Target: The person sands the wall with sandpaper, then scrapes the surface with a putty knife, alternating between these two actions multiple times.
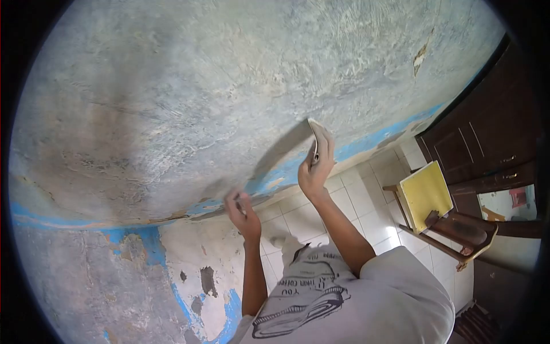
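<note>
My right hand (318, 172) is raised by the rough grey wall (229, 74), its fingers wrapped along a thin, flat scraper (314, 136). The tool has a pale edge and a small dark ring near its lower end; my fingers hide much of it. Its upper tip meets the wall surface, where a long shadow falls to the left. Lower down and to the left, my left hand (245, 217) holds nothing. Its fingers are loosely bent and apart, close to the strip of blue paint (260, 184) along the wall.
A wooden chair with a yellow seat (425, 194) stands at right on the tiled floor (366, 198). Behind it is a dark wooden cabinet (475, 126) with metal handles. The side wall (132, 275) at lower left has peeling blue and grey patches.
</note>
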A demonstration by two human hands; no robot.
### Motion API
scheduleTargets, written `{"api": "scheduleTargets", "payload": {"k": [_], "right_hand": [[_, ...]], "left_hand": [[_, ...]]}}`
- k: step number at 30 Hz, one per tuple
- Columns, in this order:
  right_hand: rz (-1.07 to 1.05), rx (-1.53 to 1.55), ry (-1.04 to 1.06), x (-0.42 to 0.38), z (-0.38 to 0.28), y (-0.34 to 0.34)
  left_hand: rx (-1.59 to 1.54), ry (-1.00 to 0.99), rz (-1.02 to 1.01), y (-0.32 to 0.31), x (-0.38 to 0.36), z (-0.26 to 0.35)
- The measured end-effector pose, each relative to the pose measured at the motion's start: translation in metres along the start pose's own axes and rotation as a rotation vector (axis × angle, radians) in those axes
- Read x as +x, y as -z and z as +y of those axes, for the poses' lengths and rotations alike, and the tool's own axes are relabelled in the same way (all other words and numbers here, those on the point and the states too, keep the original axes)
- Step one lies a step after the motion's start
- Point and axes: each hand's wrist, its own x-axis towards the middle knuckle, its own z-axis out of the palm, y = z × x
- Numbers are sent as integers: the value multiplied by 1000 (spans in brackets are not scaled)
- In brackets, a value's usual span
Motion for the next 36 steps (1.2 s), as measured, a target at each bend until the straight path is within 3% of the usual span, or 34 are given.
{"api": "scheduleTargets", "payload": {"k": [3,6,9,11,15,18,20,28,31,35,36], "right_hand": [[80,100,143,27,-26,-4],[43,12,156,27,-31,-10],[-1,-125,140,-4,-4,-19],[45,-197,92,-22,9,-26],[115,-143,142,8,-37,-38],[177,-209,178,12,-29,-39],[200,-232,150,-2,4,-41],[164,-226,288,2,-7,-47],[194,-254,203,-20,25,-50],[163,-178,105,-15,-8,-56],[175,-227,170,-11,-12,-51]], "left_hand": [[244,-374,225,-3,29,36],[8,-617,184,-16,62,39],[192,-502,30,-18,79,24],[281,-500,34,-25,86,5],[423,-612,34,-34,100,-24],[563,-690,63,-38,105,-34],[577,-673,87,-43,107,-34],[606,-675,121,-49,106,-37],[595,-658,112,-49,105,-34],[585,-634,112,-48,103,-29],[585,-637,108,-47,102,-29]]}}
